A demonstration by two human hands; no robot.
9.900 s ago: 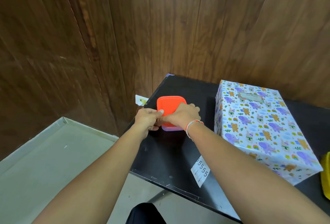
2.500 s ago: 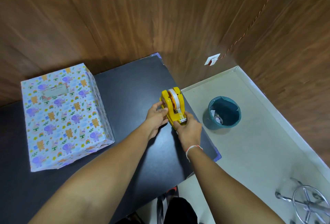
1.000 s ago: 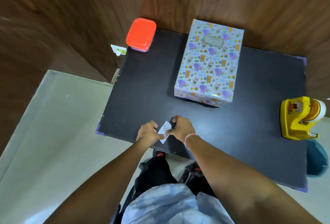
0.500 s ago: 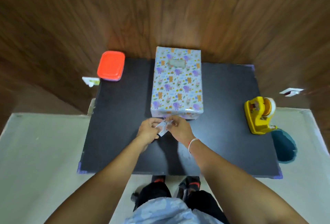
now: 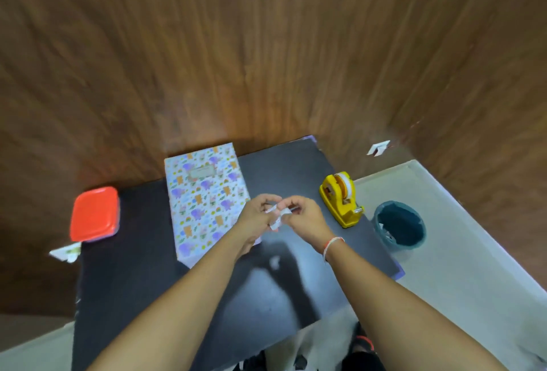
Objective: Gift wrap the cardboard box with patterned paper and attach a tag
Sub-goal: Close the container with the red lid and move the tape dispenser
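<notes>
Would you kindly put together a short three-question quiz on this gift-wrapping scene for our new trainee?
1. True or false: the wrapped box lies on the black table.
2. What do the left hand and right hand hold between them? A) a small white slip B) scissors C) a ribbon
3. Fill in: the yellow tape dispenser stands to the ___ of the box, as the person sees it.

Key
1. True.
2. A; both hands pinch it above the table.
3. Right; the red-lidded container sits on the other side.
</notes>
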